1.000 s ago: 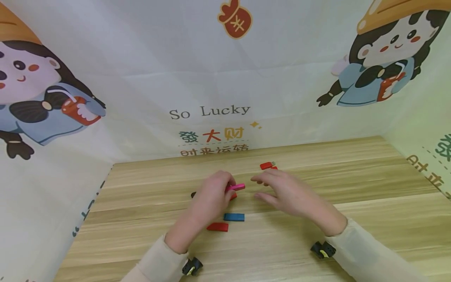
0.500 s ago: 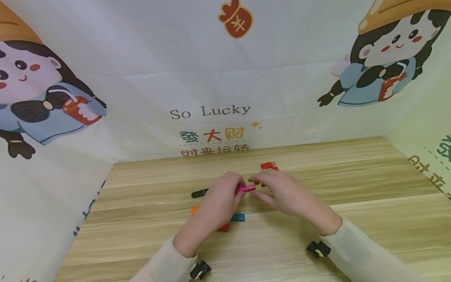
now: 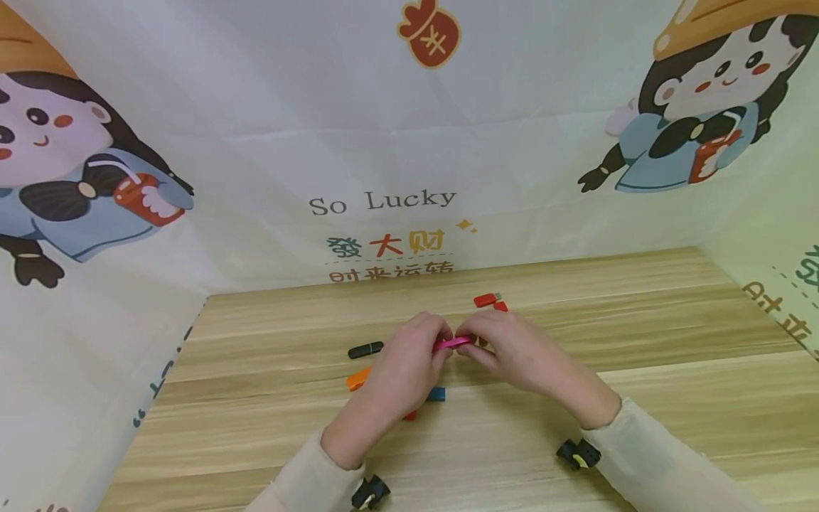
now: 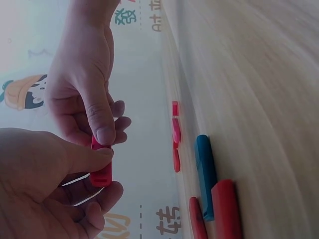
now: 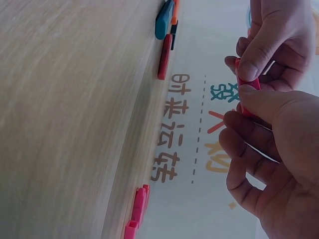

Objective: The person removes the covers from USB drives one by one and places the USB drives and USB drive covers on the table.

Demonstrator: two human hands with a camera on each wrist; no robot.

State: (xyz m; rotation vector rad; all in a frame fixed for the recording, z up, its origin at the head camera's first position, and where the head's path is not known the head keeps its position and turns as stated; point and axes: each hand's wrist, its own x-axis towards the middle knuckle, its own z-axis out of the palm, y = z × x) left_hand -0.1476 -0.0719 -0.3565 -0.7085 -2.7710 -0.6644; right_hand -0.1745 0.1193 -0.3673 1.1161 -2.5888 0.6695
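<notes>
A pink USB flash drive (image 3: pixel 456 343) is held between both hands over the middle of the table. My left hand (image 3: pixel 406 366) pinches its left end with thumb and fingers, as the left wrist view shows on the drive (image 4: pixel 101 178). At the other end, my right hand (image 3: pixel 521 348) pinches it between thumb and fingertips. Fingers cover much of the drive. Just beyond the right hand lies a red USB flash drive (image 3: pixel 484 300) with its metal plug bare, and beside it a small red cap (image 3: pixel 500 306).
Left of my left hand lie a black flash drive (image 3: pixel 365 350) and an orange one (image 3: pixel 357 379). Partly hidden under that arm are a blue stick (image 3: pixel 437 394) and a red one (image 3: pixel 411 415). A printed cloth (image 3: pixel 269 235) hangs behind the wooden table (image 3: pixel 256 427).
My left hand has carried the pink flash drive rightward to my right hand, whose open fingers have closed on its end. The black and orange drives have come into sight.
</notes>
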